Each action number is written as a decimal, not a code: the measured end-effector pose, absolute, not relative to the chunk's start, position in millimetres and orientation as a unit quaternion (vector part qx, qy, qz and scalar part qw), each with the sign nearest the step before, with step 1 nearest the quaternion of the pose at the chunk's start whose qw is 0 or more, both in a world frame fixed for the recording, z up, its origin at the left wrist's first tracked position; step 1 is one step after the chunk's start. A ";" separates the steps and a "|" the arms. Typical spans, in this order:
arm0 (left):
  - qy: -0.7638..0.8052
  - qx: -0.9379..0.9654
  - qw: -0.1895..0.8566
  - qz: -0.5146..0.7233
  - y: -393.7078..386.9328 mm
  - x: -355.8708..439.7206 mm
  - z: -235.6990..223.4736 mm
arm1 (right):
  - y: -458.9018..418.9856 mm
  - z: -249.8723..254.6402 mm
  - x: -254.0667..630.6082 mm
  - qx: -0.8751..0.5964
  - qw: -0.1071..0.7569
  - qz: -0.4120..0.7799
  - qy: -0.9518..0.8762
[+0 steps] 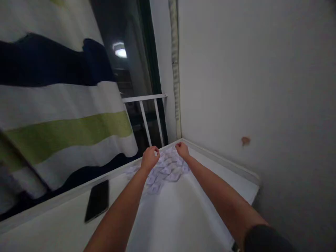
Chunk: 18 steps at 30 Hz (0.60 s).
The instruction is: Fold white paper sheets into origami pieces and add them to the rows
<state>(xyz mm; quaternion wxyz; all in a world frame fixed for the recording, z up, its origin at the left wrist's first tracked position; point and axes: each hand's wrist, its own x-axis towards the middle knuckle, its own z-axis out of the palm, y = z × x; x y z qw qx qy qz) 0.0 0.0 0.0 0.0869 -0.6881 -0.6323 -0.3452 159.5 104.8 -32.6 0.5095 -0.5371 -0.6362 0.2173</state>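
Observation:
A spread of small pale lilac-white pieces (168, 169), thin and folded or crumpled-looking, lies at the far corner of the white surface (173, 213). Over its left side is my left hand (150, 158), with thumb and finger curled together in a pinch. My right hand (182, 149) is closed at the far right side of the pieces, its fingertips pressed together. Anything held in either hand is too small or blurred to make out. The two hands are apart from each other.
A dark phone (97, 200) lies on the left of the surface. A raised edge (223, 157) runs along the wall side. To the left hangs a striped curtain (65, 129), beside a window with a white railing (144, 99). A plain wall (249, 77) stands on the right.

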 end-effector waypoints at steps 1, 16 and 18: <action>-0.639 -0.681 0.090 -0.347 -14.5 -8.5 1.1 | 94.1 -29.7 148.2 -0.526 0.507 0.221 -0.646; -0.724 -0.488 0.025 -0.488 -209.2 -123.6 -48.3 | -100.6 -56.7 -25.5 -0.247 0.455 0.564 -0.643; -0.720 -0.467 0.002 -0.513 -223.2 -131.5 -64.4 | -123.9 -67.7 -39.0 -0.223 0.418 0.596 -0.648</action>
